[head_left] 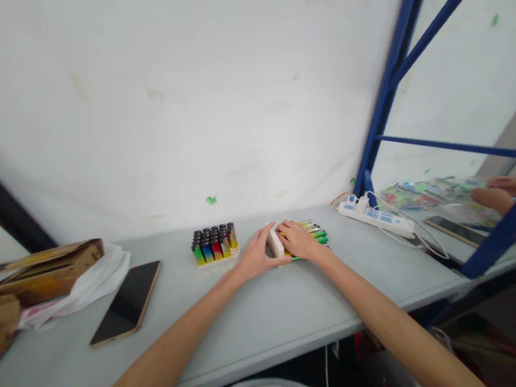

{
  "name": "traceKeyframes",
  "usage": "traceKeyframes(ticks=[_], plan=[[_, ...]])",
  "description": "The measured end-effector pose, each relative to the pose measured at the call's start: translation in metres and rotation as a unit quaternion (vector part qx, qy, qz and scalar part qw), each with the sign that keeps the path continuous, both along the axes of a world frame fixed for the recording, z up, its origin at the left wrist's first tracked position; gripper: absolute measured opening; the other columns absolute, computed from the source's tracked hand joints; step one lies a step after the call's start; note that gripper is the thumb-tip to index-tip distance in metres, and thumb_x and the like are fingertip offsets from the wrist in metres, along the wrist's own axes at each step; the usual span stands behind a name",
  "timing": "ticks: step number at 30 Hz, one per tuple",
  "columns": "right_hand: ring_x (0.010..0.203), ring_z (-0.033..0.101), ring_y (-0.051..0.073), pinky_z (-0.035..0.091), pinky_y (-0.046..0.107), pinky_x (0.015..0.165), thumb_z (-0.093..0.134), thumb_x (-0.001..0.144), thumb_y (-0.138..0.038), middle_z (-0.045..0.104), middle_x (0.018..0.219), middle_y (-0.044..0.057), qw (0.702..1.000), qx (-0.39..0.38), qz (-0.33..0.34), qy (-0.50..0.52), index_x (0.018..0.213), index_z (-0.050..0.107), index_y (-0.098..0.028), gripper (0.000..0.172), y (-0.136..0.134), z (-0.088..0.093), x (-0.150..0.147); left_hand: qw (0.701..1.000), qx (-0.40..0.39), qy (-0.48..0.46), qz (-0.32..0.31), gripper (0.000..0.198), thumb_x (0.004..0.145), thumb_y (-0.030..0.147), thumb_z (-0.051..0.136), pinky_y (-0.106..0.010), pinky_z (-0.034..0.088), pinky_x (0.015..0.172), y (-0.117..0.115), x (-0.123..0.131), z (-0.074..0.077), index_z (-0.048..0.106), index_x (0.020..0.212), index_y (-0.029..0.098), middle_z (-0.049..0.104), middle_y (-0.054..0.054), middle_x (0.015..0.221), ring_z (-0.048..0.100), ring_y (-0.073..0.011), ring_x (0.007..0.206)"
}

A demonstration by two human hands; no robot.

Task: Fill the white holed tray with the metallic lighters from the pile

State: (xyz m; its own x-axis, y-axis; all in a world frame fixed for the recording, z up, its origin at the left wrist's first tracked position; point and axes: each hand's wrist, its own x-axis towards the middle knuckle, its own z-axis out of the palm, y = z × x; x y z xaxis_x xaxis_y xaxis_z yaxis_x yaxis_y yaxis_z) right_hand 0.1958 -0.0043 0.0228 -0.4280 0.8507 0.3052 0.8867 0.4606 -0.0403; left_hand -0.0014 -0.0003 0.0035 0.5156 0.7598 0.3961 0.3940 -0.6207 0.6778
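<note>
My left hand (256, 257) is curved round a white plastic tray (275, 242) that stands tipped on its side, the thumb at its near end. My right hand (299, 238) lies with bent fingers over a row of green and yellow lighters (321, 236) lying flat against the tray. The fingers hide part of this row. To the left of my hands, several lighters with black tops (214, 243) stand upright in tight rows, their bodies coloured green, blue, red and yellow, with a pale base under them.
A dark phone (128, 301) lies at the left, beside a white plastic bag (95, 281) and an open cardboard box (57, 272). On the right are a power strip (377, 217) with cables and a blue metal frame (384, 98). Beyond it, another person's hand (496, 198) is near plastic packets.
</note>
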Motion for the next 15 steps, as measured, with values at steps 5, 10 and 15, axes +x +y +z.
traceKeyframes(ticks=[5, 10, 15], plan=[[0.107, 0.065, 0.023, 0.045, 0.033, 0.100, 0.048, 0.113, -0.026, 0.072, 0.113, 0.014, 0.999, -0.017, -0.043, 0.022, 0.112, 0.073, -0.012, 0.029, 0.001, 0.008, 0.028, 1.000, -0.009, -0.003, 0.004, 0.112, 0.070, 0.063, 0.093, -0.052, 0.041, 0.127, 0.002, -0.003, -0.001, 0.041, 0.163, 0.027, 0.051, -0.015, 0.161, 0.052, -0.0364, 0.148], [0.113, 0.064, 0.023, 0.044, 0.033, 0.103, 0.041, 0.114, -0.025, 0.072, 0.118, 0.013, 0.997, 0.008, -0.029, 0.073, 0.119, 0.071, -0.014, 0.032, -0.004, 0.011, 0.021, 1.000, -0.012, -0.007, 0.008, 0.113, 0.071, 0.063, 0.092, -0.052, 0.040, 0.128, 0.003, -0.003, -0.003, 0.039, 0.164, 0.027, 0.049, -0.016, 0.162, 0.050, -0.0366, 0.150], [0.120, 0.060, 0.031, 0.046, 0.039, 0.105, 0.053, 0.108, -0.024, 0.067, 0.130, 0.019, 1.000, 0.008, 0.001, 0.002, 0.130, 0.066, -0.014, 0.027, -0.013, -0.002, -0.004, 1.000, -0.005, -0.019, 0.006, 0.114, 0.069, 0.062, 0.094, -0.053, 0.041, 0.127, 0.007, -0.001, -0.005, 0.040, 0.163, 0.027, 0.049, -0.016, 0.162, 0.049, -0.0367, 0.151]])
